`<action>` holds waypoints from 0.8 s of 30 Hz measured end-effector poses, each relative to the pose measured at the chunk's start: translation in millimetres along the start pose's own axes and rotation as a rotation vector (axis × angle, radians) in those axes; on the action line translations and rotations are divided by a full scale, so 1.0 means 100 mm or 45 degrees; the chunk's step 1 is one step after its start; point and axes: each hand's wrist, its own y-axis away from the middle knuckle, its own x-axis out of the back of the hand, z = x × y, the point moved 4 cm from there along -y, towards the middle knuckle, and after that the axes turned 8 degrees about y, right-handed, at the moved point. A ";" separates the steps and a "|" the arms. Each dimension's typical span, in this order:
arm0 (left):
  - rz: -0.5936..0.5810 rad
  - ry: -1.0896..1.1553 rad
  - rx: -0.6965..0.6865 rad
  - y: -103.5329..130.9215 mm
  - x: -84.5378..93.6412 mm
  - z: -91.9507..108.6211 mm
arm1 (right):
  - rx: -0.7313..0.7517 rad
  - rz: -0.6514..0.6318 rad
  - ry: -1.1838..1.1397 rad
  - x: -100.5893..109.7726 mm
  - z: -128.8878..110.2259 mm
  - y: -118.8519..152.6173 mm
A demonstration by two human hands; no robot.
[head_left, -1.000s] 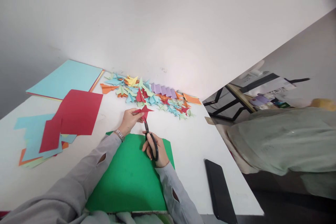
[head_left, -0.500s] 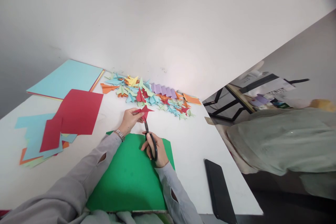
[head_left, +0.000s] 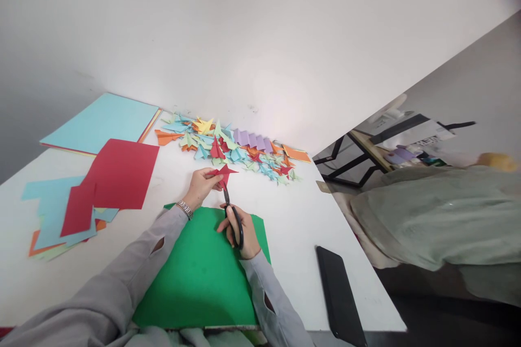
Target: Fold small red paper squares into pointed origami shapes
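A small folded red paper piece [head_left: 226,172] is pinched between the thumb and fingers of my left hand [head_left: 200,187], above the far edge of a green sheet [head_left: 199,271]. My right hand [head_left: 244,232] is closed round the black handles of a pair of scissors [head_left: 234,222], index finger stretched along them. The scissors point away from me, and their blades meet the lower edge of the red piece. How far apart the blades are is too small to tell. Beyond my hands lies a heap of small folded papers in many colours [head_left: 228,143].
Large blue sheets [head_left: 101,122] are stacked at the back left. Red sheets [head_left: 126,173] and blue offcuts [head_left: 51,211] lie nearer. A black phone-like slab [head_left: 341,295] is at the right. Beyond the table edge is a person in a pale green garment [head_left: 439,217].
The view has shifted very slightly. Both hands, the red piece and the scissors keep nearly the same places.
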 end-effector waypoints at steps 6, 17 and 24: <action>-0.003 -0.002 -0.007 0.00 0.00 0.00 | -0.007 0.013 -0.005 -0.01 0.00 0.00; 0.007 -0.003 -0.017 0.01 -0.01 0.01 | 0.036 0.055 0.145 0.00 0.00 0.00; 0.017 -0.005 -0.022 0.00 0.00 0.00 | 0.055 0.068 0.188 0.01 0.00 0.00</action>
